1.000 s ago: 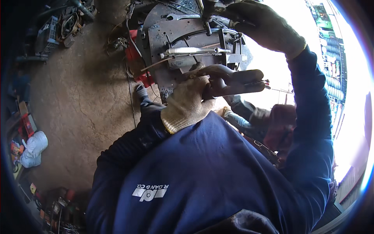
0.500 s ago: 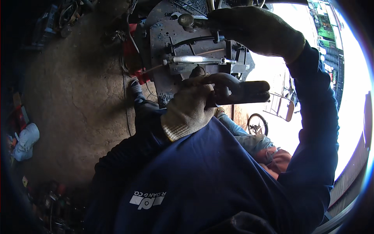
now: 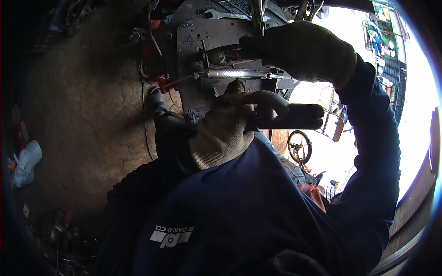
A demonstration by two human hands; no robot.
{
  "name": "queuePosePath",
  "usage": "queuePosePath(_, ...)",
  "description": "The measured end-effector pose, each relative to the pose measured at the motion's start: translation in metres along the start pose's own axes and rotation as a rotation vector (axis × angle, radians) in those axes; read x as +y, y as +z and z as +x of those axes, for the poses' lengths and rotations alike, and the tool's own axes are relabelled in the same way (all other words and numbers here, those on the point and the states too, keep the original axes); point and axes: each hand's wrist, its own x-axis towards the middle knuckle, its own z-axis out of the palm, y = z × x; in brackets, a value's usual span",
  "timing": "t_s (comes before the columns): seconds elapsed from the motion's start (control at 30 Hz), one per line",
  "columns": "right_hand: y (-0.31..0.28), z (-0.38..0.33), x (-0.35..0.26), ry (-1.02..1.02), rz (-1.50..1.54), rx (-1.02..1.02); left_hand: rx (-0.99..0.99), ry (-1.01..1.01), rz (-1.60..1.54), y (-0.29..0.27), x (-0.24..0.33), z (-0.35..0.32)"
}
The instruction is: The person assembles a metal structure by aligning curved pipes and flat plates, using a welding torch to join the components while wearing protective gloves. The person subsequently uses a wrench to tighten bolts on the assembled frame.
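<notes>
Since it looks like solid metal, the dark curved tool [image 3: 294, 115] should feel heavy, stiff and hard to harm, and its smooth bars might slip a little under a glove. It lies on the body side of the silver knurled bar [image 3: 235, 74], apart from it and reaching past it toward the right. The left hand [image 3: 225, 133], in a pale knit glove, is closed round its left end; the bend there seems the firmest hold, leaving the bars clear. The tool is nearly black, with a rounded curve running into two parallel, blunt-ended bars and a narrow slit between them

On the far side of the silver bar, the gloved right hand [image 3: 306, 53] appears to hold a dark round-ended tool [image 3: 215, 57], perhaps a hammer, though shadow hides the grip. That one too should be dense and rigid, best held well back from its round end
</notes>
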Motion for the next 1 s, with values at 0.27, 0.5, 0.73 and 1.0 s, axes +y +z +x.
queuePosePath(0.27,0.008,-0.006,0.001,-0.072,0.019,0.179,0.133,0.09,0.036,0.011,-0.003,-0.003)
queuePosePath(0.5,0.007,-0.004,0.012,-0.102,0.141,0.285,0.035,0.041,0.004,0.008,0.0,0.007)
queuePosePath(0.73,0.025,-0.003,0.012,-0.066,0.007,0.168,0.051,0.101,0.0,0.012,-0.003,0.009)
queuePosePath(1.0,0.02,-0.006,0.007,-0.089,-0.071,0.21,0.075,0.047,0.08,0.005,0.01,0.008)
